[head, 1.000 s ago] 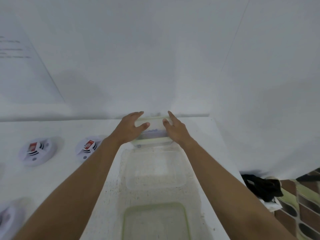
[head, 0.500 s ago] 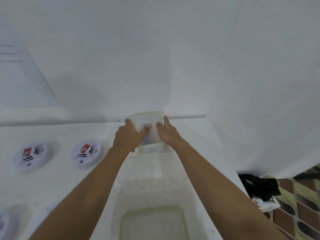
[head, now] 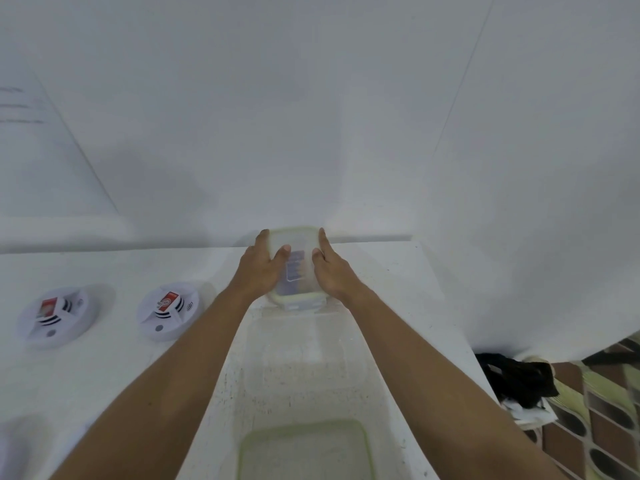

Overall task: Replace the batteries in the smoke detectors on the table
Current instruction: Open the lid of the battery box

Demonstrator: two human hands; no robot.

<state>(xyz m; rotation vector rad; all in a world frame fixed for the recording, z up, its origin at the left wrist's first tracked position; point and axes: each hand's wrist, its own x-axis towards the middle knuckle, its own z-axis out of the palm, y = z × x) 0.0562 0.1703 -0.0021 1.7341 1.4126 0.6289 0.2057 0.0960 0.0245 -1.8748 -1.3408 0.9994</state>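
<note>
Head view: clear box is at the table's far edge.
Grip: your left hand and right hand curl round its sides, thumbs on the lid.
Detectors: smoke detector well left of you, second detector beyond.
Risk: yank too hard, lid pops, contents scatter.

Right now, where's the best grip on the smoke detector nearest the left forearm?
Take the smoke detector by its round outer rim, coming straight down from above, fingers spanning opposite edges. It lies flat on the white table as a low disc, red-labelled part up, so probably only the rim offers purchase. Left hand and right hand both grip the clear container.
</note>
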